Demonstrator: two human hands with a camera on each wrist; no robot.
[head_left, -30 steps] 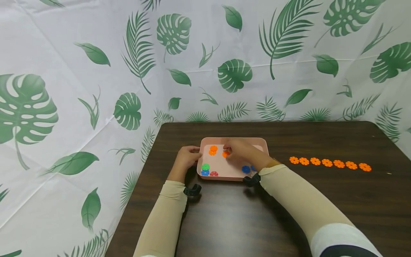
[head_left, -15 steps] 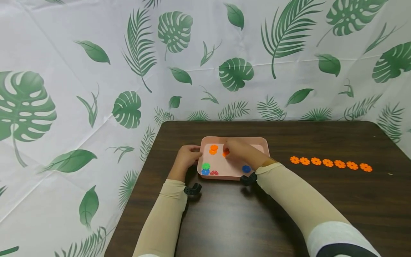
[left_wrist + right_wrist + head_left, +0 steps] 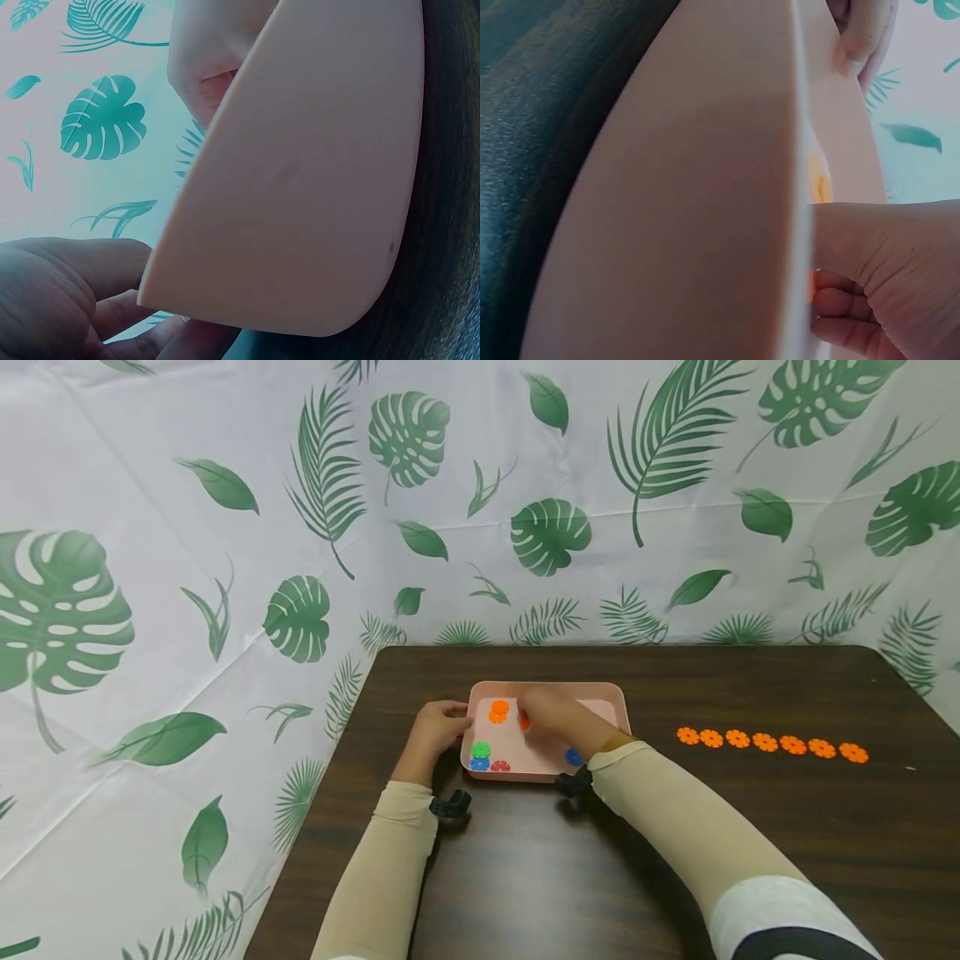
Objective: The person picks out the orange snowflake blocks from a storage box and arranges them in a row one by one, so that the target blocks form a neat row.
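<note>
A shallow pink tray (image 3: 551, 773) lies on the dark table in the head view. My left hand (image 3: 438, 727) grips its left end, the thumb at the rim and the fingers outside; the left wrist view shows these fingers at the tray's corner. My right hand (image 3: 551, 717) reaches into the tray, fingers curled, and pinches an orange notched disc (image 3: 524, 722), mostly covered by the fingers. To its left lie overlapping orange notched discs (image 3: 498, 712). A green disc (image 3: 481, 749), a blue disc (image 3: 479, 764) and a red disc (image 3: 500, 766) sit in the near left corner.
Another blue disc (image 3: 573, 757) shows beside the right wrist, partly covered. Several orange discs (image 3: 765, 742) form a row on the table (image 3: 525, 860) right of the tray. A leaf-printed cloth (image 3: 480, 585) hangs behind the table and along its left side.
My right hand has shifted slightly left within the tray, and its fingers now cover more of the orange disc. The right forearm hides more near the blue discs. My left hand stays at the tray's end.
</note>
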